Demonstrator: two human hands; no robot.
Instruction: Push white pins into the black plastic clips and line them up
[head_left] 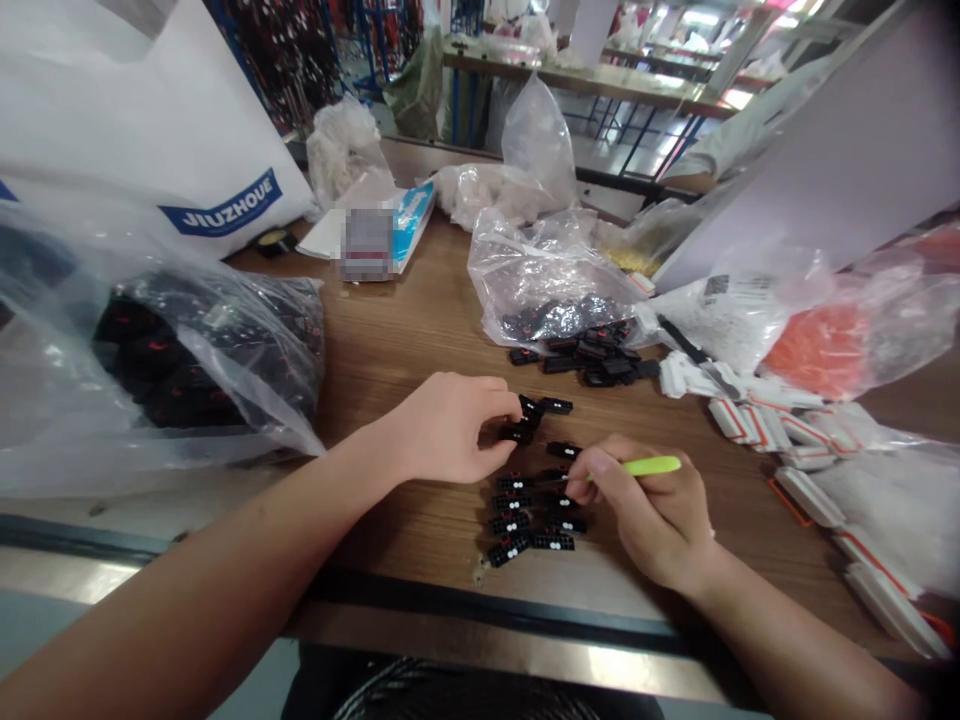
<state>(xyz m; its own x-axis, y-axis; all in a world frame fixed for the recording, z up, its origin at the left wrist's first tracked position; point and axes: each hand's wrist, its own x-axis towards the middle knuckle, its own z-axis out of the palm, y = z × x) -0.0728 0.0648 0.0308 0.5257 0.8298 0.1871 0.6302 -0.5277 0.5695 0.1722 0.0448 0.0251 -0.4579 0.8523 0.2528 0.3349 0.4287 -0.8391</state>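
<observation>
My left hand [448,430] pinches a small black plastic connector [517,432] between thumb and fingertips, just above the wooden worktable [420,340]. My right hand [645,512] grips a lime-green-handled pick [651,466], and its thin metal tip reaches left towards a black connector [553,476]. Below my hands lie rows of similar connectors [517,520] with white dots on them. More black connectors lie heaped [589,355] beyond my hands, beside a clear plastic bag [551,285] holding others.
A large clear bag of black parts [210,360] lies to the left, before a white JIUZHOUE bag [161,120]. White-and-red plastic parts [780,425] lie at the right, near an orange-filled bag [821,350]. The table's front edge [480,610] runs beneath my forearms.
</observation>
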